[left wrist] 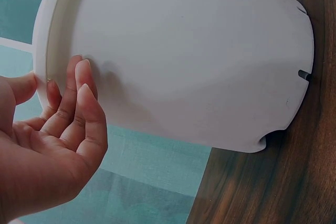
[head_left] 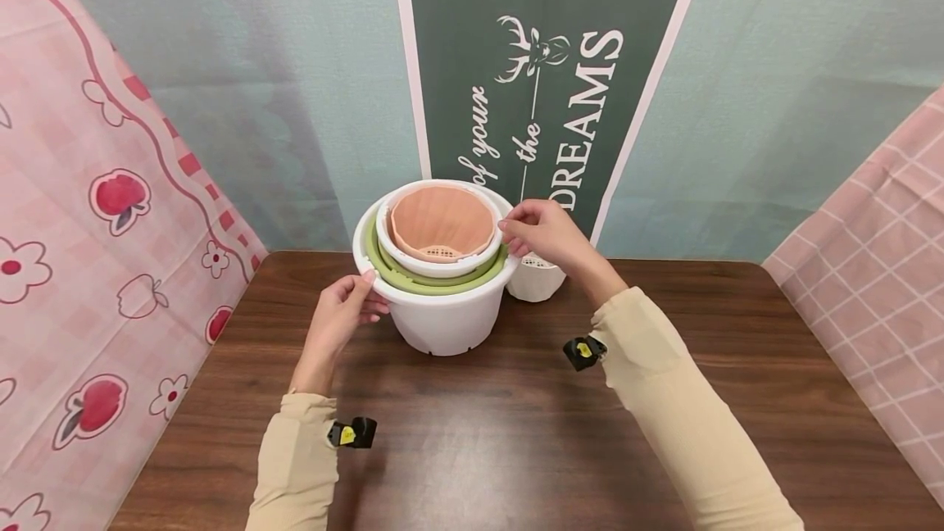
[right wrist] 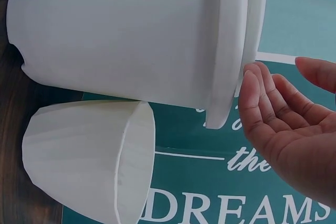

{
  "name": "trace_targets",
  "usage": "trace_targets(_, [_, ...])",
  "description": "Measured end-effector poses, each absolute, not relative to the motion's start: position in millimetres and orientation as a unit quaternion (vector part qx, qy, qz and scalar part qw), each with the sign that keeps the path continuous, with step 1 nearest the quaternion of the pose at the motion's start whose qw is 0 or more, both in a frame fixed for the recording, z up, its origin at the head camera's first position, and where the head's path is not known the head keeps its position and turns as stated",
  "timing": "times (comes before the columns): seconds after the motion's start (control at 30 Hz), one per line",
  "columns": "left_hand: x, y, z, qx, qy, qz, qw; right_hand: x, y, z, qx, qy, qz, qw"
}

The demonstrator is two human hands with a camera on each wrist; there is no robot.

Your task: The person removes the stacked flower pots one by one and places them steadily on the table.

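Several flowerpots are nested inside a large white flowerpot (head_left: 442,323) standing on the table. Innermost is a peach pot (head_left: 442,215) with a perforated base, sitting in a smaller white pot (head_left: 441,270), with a green pot (head_left: 431,288) around that. My left hand (head_left: 342,310) pinches the large pot's rim at its near left, thumb on the edge and fingers beneath it. At the right side, my right hand (head_left: 546,236) is by the upper rims. Its fingertips (right wrist: 253,74) come right up to a rim, while the thumb stands apart.
A small white faceted pot (head_left: 534,283) stands just right of the stack, partly behind my right hand. The brown wooden table (head_left: 501,433) ends at a back wall hung with green and pale blue cloth (head_left: 310,105). Pink patterned cloths (head_left: 111,285) flank both sides.
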State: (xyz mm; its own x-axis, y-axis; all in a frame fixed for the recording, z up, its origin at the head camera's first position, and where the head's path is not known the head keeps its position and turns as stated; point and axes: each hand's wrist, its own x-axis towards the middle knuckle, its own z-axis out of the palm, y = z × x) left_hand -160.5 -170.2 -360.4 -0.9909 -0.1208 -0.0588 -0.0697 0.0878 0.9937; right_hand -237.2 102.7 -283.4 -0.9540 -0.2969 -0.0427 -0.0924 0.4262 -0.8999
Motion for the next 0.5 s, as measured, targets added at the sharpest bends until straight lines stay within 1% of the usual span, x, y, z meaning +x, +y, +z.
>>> trace_targets(0.5, [-160.7, -171.1, -360.9, 0.060, -0.741, -0.668, 0.023, -237.3, 97.4, -284.9, -0.114, 0.848, -0.508, 0.097])
